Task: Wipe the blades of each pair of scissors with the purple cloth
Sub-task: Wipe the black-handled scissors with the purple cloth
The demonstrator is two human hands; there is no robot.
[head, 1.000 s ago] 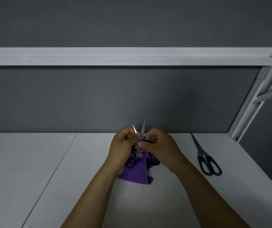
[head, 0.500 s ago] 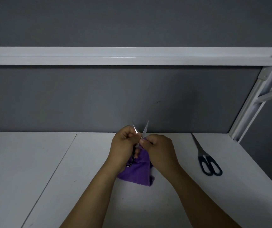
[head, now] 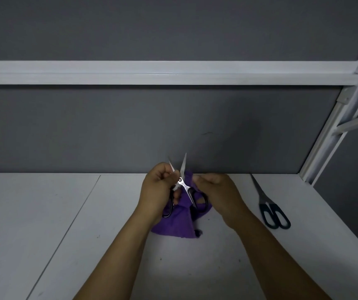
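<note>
Gripping black scissors point(head: 180, 179) w/ L hand point(head: 156, 189), blades spread, tips up; pinching purple cloth point(head: 178, 226) w/ R hand point(head: 215, 191). 2nd pair point(head: 269, 204) flat on table point(head: 44, 213), right.

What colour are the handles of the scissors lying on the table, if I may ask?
Dark teal; the handles show best in the head view.

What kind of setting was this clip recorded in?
Likely a workstation or test bench: a white tabletop, a grey back panel and a white metal frame rail overhead.
</note>
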